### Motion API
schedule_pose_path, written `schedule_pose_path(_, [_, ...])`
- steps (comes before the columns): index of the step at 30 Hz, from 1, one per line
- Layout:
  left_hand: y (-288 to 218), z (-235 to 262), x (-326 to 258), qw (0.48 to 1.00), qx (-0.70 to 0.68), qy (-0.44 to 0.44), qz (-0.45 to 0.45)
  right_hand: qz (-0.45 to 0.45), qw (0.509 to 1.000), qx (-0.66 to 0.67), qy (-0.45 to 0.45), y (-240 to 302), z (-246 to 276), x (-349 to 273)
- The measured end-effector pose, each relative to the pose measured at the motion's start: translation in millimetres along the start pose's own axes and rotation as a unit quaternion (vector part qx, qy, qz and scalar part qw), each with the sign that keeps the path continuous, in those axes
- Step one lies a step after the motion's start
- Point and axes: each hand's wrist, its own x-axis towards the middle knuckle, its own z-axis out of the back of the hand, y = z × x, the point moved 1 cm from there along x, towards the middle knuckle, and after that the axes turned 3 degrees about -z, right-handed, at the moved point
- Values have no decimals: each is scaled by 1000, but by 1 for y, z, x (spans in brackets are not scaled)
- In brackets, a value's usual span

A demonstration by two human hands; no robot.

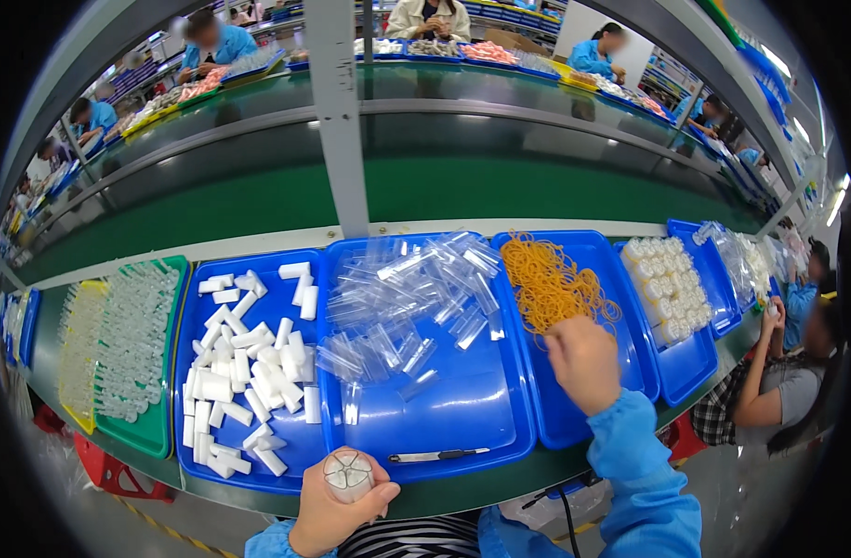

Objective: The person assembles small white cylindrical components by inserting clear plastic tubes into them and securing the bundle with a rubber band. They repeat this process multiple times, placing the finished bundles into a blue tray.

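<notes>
Green desk (pixel 258 200) runs the width of the view, and along its near edge sit the blue trays, from which the work is fed. The widest, the middle blue tray (pixel 472 418), holds a loose heap of clear plastic sleeves (pixel 416 298) and a dark pen-like tool (pixel 439 456) near its front lip. To its left, another blue tray (pixel 188 372) carries white foam blocks (pixel 249 372); to its right, a third blue tray (pixel 555 423) carries a tangle of orange rubber bands (pixel 546 279).

The right hand (pixel 583 363) is over that tangle's near edge, fingers curled down into it; whether it has pinched a band I cannot tell. The left hand (pixel 337 516) is clenched around a bundle of clear tubes (pixel 349 472), held just off the desk's front edge, close to the body.

The bundle stands nearly upright: its long axis runs up toward the camera, the round end face, showing several tubes packed about a centre, pointing at the viewer, and the lower end is hidden in the fist.

For this step, I judge it best to lift a single band clear of the tangle, so no others trail. Keeping the left grip firm and low on the bundle would leave the top free and stop the tubes sliding out of line.
</notes>
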Motion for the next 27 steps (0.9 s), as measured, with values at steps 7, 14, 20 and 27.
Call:
schedule_pose_path(7, [4, 0, 1, 1000, -27, 6, 10, 57, 997, -46, 32, 11, 9, 5])
schedule_pose_path(14, [5, 4, -8, 999, -2, 12, -37, 21, 998, -40, -33, -1, -2, 5])
schedule_pose_path(20, [5, 4, -20, 999, -44, -14, -13, -209, 897, 389, 18, -12, 27, 14])
schedule_pose_path(27, [15, -20, -19, 966, -39, -21, -255, -159, 745, 624, 174, 97, 57, -7])
